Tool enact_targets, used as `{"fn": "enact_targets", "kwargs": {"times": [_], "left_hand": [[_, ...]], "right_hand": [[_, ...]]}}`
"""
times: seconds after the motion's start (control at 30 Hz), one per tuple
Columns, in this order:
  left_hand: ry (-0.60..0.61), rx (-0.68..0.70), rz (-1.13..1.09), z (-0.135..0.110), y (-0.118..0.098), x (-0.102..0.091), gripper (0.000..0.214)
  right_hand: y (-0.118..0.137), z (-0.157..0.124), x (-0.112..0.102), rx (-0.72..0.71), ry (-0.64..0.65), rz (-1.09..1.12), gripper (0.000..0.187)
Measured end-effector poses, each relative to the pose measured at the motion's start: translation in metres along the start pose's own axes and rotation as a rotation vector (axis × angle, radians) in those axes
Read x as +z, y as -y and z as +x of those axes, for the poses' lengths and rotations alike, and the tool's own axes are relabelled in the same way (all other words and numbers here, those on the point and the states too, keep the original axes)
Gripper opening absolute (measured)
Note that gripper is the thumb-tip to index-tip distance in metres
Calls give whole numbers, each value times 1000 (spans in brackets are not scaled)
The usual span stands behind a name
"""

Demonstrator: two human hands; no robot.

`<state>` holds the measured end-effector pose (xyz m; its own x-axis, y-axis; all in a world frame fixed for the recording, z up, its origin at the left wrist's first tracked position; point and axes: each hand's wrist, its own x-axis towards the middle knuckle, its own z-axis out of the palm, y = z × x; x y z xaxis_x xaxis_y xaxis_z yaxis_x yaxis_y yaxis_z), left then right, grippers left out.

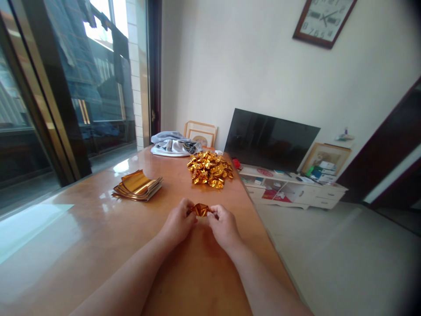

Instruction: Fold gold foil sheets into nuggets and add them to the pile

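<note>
Between my two hands is a folded piece of gold foil paper (201, 210), shaped like a small ingot. My left hand (180, 219) pinches its left end and my right hand (223, 223) pinches its right end. Fingers partly hide both ends. Just beyond my hands lies a heap of folded gold foil pieces (210, 169) of similar look. To the left of my left hand rests a stack of flat gold foil sheets (138, 185), its top sheets curling up.
The glossy brown table (108, 237) ends on the right above a pale floor (322, 245). Folded clothes (174, 144) lie at its far end. Beyond stand a television (271, 138) and a white cabinet (296, 191). A glass sliding door (88, 87) is on the left.
</note>
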<state>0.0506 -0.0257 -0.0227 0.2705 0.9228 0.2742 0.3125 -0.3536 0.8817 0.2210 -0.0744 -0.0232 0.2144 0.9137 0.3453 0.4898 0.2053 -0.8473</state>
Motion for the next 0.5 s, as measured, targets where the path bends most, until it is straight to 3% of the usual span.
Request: {"fn": "enact_targets", "kwargs": {"times": [0.17,0.33,0.5], "left_hand": [[4,34,82,0,-4,-2,11],[-20,14,145,0,-11,-5,12],[-58,62,200,2,-7,-5,13]], "right_hand": [[1,-1,-1,-15,20,50,20],[-2,0,-1,-59,6,-35,22],[-6,1,0,-113,-3,-180,39]]}}
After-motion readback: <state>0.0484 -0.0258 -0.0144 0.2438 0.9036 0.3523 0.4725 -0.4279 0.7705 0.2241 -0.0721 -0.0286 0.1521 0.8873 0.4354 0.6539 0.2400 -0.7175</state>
